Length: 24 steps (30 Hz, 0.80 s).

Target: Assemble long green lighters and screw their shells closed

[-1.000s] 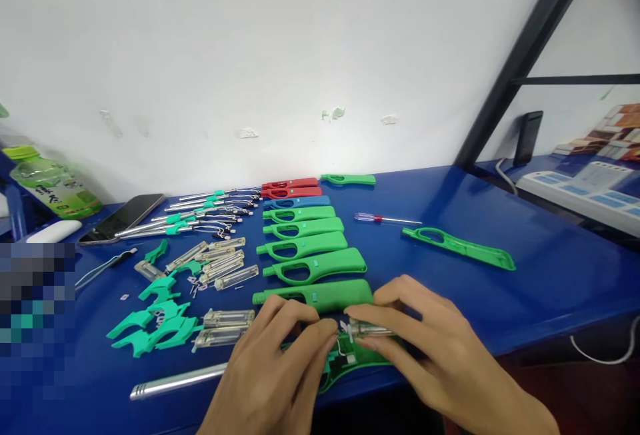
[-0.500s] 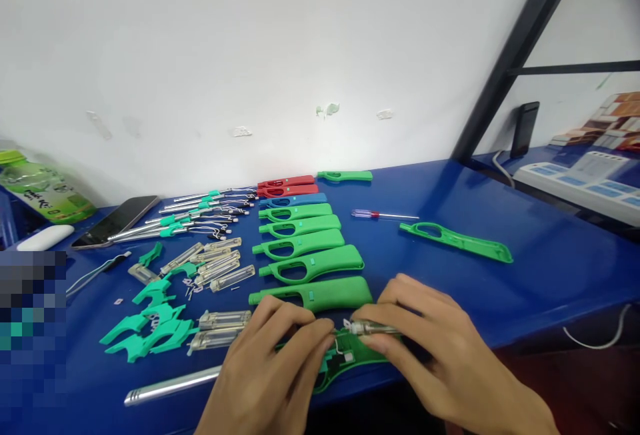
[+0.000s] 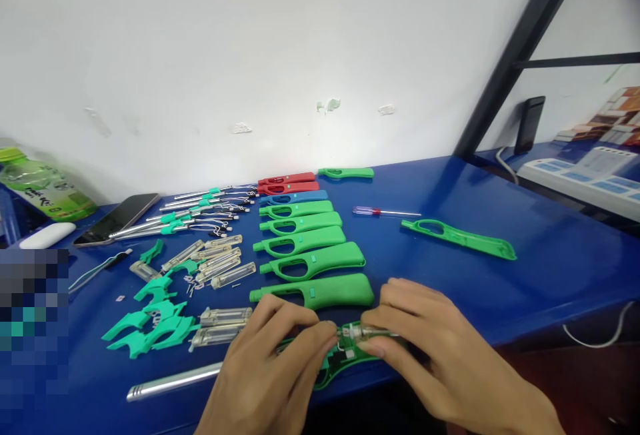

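Note:
Near the table's front edge lies an open green lighter shell (image 3: 361,356), with a teal trigger part and a small white-and-black part inside. My left hand (image 3: 277,362) is closed over its left end, thumb and fingertips pressed together there. From under that hand a silver metal tube (image 3: 175,382) sticks out to the left. Between thumb and fingers, my right hand (image 3: 425,335) grips a clear fuel tank (image 3: 366,332) lying along the shell. The tank's valve end points towards my left fingertips. My hands hide much of the shell.
Several closed lighter casings (image 3: 340,290) line up behind my hands. To the left lie clear fuel tanks (image 3: 220,317), teal triggers (image 3: 170,334) and tubes with wires (image 3: 175,223). A screwdriver (image 3: 367,211) and a green half shell (image 3: 460,240) lie right. A phone (image 3: 117,220) and bottle (image 3: 47,188) stand far left.
My right hand has lowered the fuel tank's valve end slightly into the shell and shifted a little right. My left hand stays nearly where it was.

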Motion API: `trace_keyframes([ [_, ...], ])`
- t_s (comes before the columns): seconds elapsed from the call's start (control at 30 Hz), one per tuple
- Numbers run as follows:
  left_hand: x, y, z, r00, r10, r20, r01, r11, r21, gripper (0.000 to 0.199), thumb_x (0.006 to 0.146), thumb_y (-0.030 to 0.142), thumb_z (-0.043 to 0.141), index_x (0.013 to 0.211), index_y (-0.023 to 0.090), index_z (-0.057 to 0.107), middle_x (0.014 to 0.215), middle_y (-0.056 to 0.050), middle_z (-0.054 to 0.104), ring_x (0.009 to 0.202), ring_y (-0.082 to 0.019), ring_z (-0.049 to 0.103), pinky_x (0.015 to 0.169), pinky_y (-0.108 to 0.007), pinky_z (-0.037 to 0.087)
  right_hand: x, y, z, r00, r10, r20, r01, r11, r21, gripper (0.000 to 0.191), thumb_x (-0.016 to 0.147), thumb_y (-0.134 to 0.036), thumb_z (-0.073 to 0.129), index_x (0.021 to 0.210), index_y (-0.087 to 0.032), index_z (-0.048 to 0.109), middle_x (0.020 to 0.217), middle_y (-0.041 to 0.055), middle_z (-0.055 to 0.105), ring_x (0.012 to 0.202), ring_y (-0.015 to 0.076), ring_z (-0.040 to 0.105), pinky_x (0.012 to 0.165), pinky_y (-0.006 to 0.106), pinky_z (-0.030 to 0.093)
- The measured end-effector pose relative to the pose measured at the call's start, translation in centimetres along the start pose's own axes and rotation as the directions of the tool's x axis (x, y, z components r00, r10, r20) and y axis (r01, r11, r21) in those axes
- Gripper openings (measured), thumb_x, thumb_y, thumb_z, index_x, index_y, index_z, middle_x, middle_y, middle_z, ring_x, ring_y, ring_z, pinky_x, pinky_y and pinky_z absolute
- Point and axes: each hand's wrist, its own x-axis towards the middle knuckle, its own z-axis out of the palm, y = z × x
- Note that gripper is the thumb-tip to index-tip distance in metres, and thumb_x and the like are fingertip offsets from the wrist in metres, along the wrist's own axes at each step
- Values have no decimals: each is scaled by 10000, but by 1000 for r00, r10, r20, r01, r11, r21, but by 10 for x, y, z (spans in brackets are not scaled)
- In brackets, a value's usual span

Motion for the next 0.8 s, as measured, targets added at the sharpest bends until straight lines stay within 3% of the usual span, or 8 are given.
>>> trace_keyframes([
  [0.43,-3,3,0,999,8,52,-8,1000,4,338,987,-33,624,1255,164,685,1018,-60,666,911,-187,530,808,-323,527,1,-2,-1,1000,21,14,-20,1000,-16,197,1136,-316,543,1057,-232,703,858,-29,651,777,154,541,785,322,402],
  [0.8,1,3,-1,999,24,44,-23,1000,-15,285,1003,-17,609,1194,176,693,1002,-47,714,869,-180,576,802,-322,547,1,-2,-2,1000,13,0,-13,1000,-9,190,1128,-286,541,1052,-229,705,853,-13,676,770,167,575,806,335,435],
])
